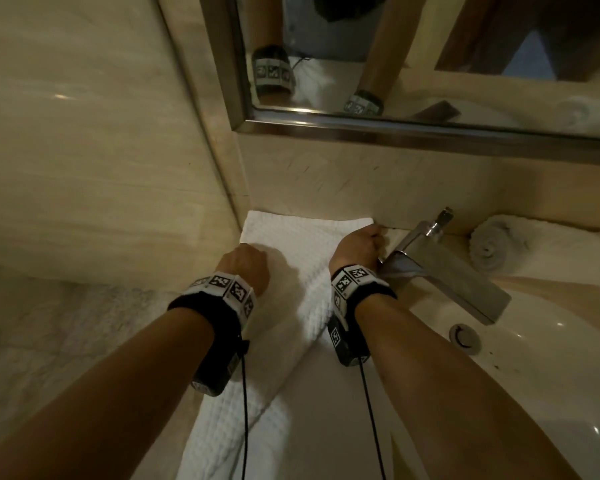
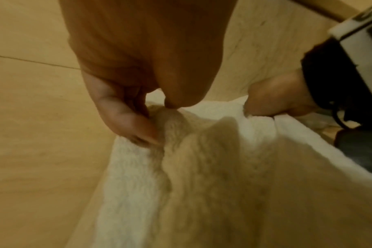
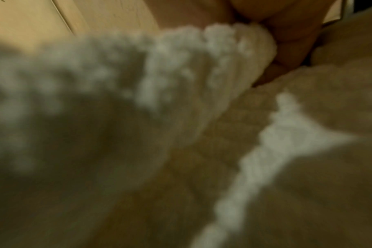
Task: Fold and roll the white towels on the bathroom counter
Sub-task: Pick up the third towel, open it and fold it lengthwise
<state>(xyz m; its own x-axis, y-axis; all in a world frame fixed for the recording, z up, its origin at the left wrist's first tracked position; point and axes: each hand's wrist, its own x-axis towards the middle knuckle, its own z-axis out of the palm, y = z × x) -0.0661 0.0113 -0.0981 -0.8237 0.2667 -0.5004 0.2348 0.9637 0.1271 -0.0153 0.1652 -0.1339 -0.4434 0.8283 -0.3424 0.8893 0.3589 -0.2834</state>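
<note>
A long white waffle towel (image 1: 291, 244) lies on the counter, running from the back wall toward me. My left hand (image 1: 246, 261) pinches its left edge near the far end; in the left wrist view the thumb and fingers (image 2: 136, 127) nip a raised fold of the towel (image 2: 202, 167). My right hand (image 1: 361, 242) grips the towel's far right edge by the wall. The right wrist view is blurred but shows fingers (image 3: 287, 50) curled on bunched cloth (image 3: 234, 50). A rolled white towel (image 1: 492, 244) lies behind the faucet at the right.
A chrome faucet (image 1: 440, 268) stands just right of my right hand, over a white sink (image 1: 534, 358) with a drain (image 1: 465, 336). Walls close in at the left and back. A framed mirror (image 1: 395, 126) hangs above. A pale shaggy mat (image 1: 49, 341) lies lower left.
</note>
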